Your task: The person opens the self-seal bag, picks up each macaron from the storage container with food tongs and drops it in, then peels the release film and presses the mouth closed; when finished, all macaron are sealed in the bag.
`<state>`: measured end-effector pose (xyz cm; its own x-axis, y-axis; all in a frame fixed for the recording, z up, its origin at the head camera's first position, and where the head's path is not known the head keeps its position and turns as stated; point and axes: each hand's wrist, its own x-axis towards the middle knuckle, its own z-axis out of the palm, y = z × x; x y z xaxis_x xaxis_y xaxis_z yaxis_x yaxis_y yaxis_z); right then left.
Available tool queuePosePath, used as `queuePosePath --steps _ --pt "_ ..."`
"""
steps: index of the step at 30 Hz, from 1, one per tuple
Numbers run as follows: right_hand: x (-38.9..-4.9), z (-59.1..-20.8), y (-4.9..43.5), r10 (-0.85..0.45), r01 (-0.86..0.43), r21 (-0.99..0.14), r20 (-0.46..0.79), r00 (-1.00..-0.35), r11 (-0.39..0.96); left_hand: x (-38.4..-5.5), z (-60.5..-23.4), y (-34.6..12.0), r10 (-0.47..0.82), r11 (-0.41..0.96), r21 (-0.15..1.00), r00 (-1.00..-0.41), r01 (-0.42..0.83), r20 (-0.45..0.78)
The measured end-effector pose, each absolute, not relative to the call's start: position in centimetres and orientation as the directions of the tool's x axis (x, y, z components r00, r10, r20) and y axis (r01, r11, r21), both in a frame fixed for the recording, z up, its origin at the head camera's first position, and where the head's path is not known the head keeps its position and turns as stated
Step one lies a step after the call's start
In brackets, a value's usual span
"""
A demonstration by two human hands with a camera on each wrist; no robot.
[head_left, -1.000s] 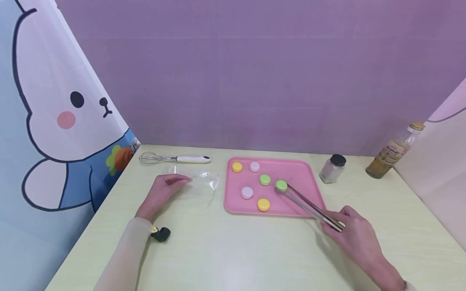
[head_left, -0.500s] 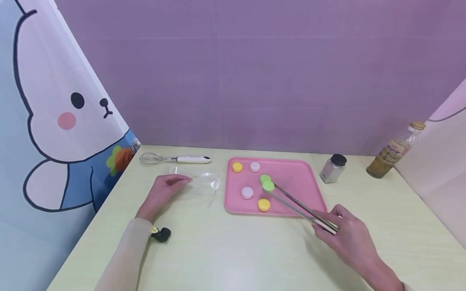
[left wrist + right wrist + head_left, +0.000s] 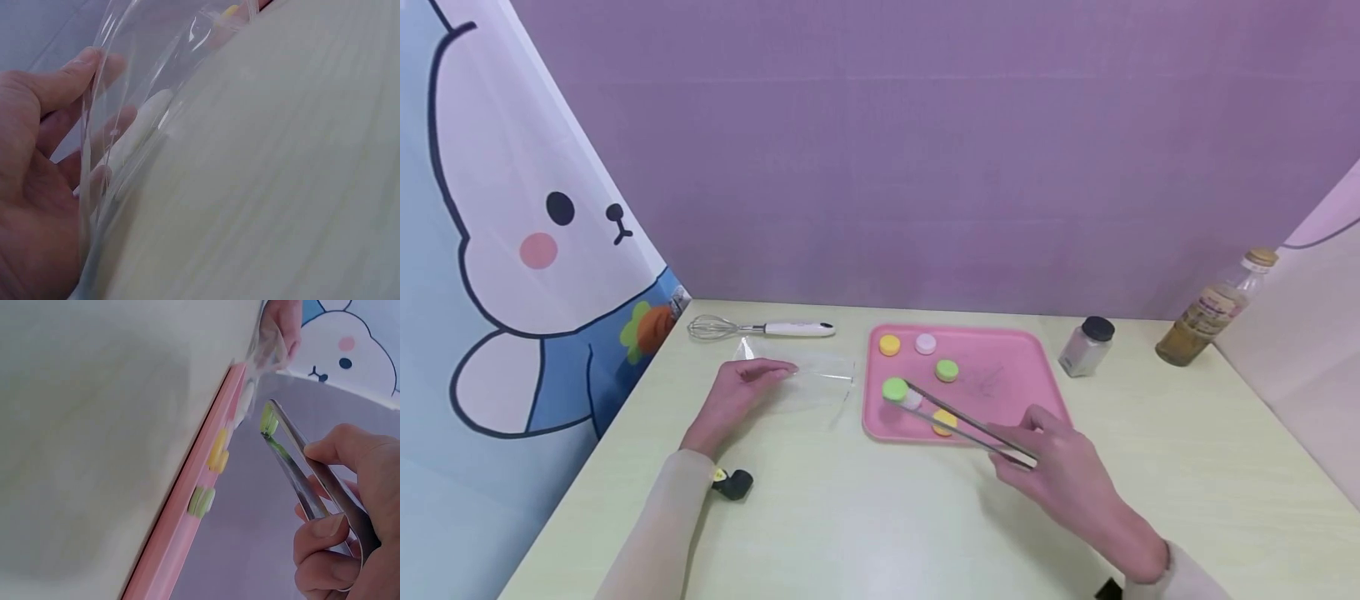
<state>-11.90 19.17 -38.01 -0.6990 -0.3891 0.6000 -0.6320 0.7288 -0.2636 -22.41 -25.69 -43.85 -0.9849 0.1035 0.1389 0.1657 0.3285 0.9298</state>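
Observation:
My right hand [image 3: 1063, 475] grips metal tongs [image 3: 320, 472], whose tips pinch a green macaron [image 3: 894, 389]. In the right wrist view this macaron hangs above the pink tray [image 3: 1015, 367], at the tray's left side in the head view. It partly covers a lavender macaron [image 3: 914, 401] below it. On the tray also lie another green macaron [image 3: 947, 371], a second lavender one [image 3: 926, 343] and two yellow ones, the nearer yellow macaron [image 3: 944, 425] partly behind the tongs. Left of the tray, my left hand [image 3: 737, 400] pinches the edge of a clear plastic bag [image 3: 153, 62] between thumb and finger.
A whisk [image 3: 790, 329] with a white handle lies behind the bag. Right of the tray stand a black-capped jar [image 3: 1084, 352] and, farther right, a corked bottle [image 3: 1206, 317] of brown liquid. A purple backdrop [image 3: 925, 167] rises behind the pale table [image 3: 865, 517].
The right hand has moved left with the tongs, carrying the green macaron from the middle of the tray to its left side. The left hand stays put; the bag has shifted slightly.

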Motion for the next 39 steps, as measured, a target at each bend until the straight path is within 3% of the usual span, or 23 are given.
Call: queuePosePath --steps 11,19,35,39 --pt "-14.4 -38.2 15.0 -0.442 -0.635 -0.302 0.511 -0.738 0.711 -21.0 -41.2 -24.7 0.114 0.354 0.919 -0.984 0.172 0.14" --pt "-16.2 -38.4 12.3 -0.5 -0.626 -0.304 0.4 -0.768 0.718 -22.4 -43.7 -25.7 0.119 0.322 0.928 -0.98 0.189 0.158" --pt "-18.5 -38.5 7.4 -0.53 -0.59 -0.357 0.258 -0.808 0.724 -22.6 -44.0 -25.7 0.138 0.258 0.941 -0.973 0.217 0.186" --pt "-19.1 -38.6 6.4 -0.558 -0.621 -0.361 0.273 -0.783 0.695 -22.5 -44.0 -25.7 0.133 0.228 0.951 -0.974 0.211 0.185"
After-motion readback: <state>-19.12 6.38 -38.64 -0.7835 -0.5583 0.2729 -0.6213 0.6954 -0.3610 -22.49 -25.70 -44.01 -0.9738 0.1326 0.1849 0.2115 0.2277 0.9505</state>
